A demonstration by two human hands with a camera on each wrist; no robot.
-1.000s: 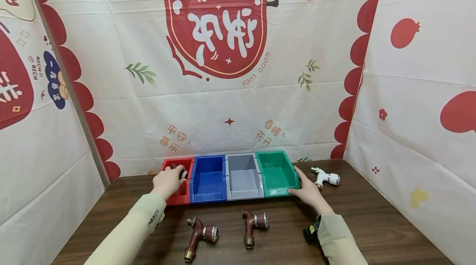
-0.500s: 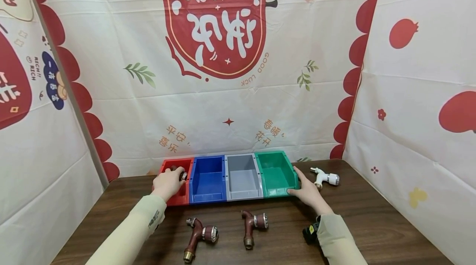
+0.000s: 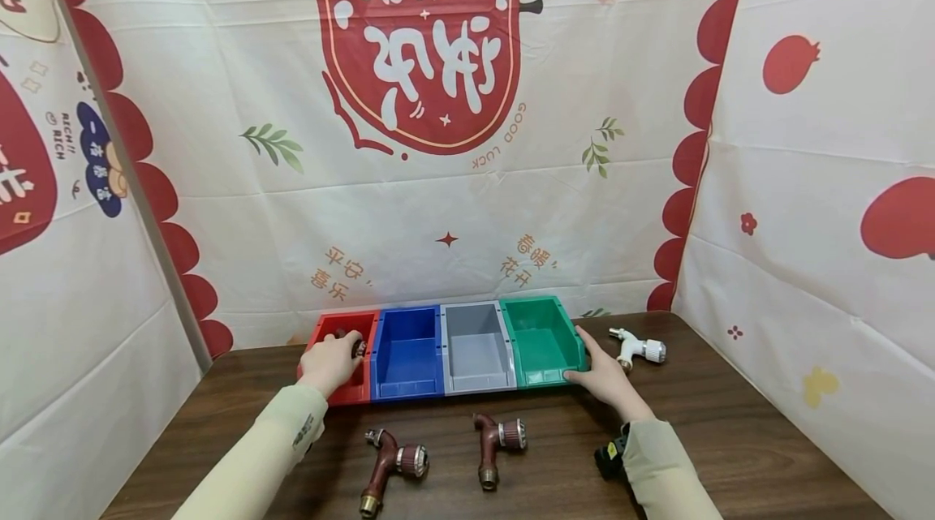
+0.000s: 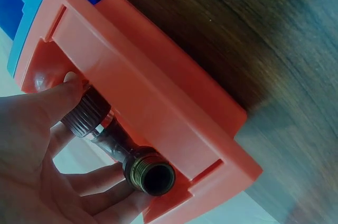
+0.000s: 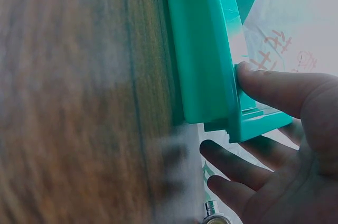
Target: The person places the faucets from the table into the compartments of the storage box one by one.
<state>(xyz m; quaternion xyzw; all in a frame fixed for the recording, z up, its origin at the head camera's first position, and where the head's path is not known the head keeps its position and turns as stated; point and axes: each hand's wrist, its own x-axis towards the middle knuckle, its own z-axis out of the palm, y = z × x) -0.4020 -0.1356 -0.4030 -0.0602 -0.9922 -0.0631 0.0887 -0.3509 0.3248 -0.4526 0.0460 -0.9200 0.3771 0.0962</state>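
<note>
My left hand (image 3: 330,360) reaches into the red bin (image 3: 355,387) at the left end of a joined row. Its thumb and fingers hold a dark red faucet (image 4: 117,142) by the ribbed knob and body, with the threaded brass end facing the left wrist camera. Part of the faucet is hidden by the hand in the head view. At the row's other end, my right hand (image 3: 605,374) grips the front corner of the green bin (image 3: 544,341). The thumb (image 5: 259,81) presses on the front lip while fingers lie along the outer side.
Between the end bins stand a blue bin (image 3: 409,345) and a grey bin (image 3: 477,345). Two dark red faucets (image 3: 387,467) lie on the wooden table (image 3: 555,463) before the row. A white faucet (image 3: 639,350) lies right of the green bin. Printed cloth (image 3: 409,220) hangs behind.
The faucet in my left hand has turned and sunk slightly inside the red bin. My right hand keeps its grip on the green bin.
</note>
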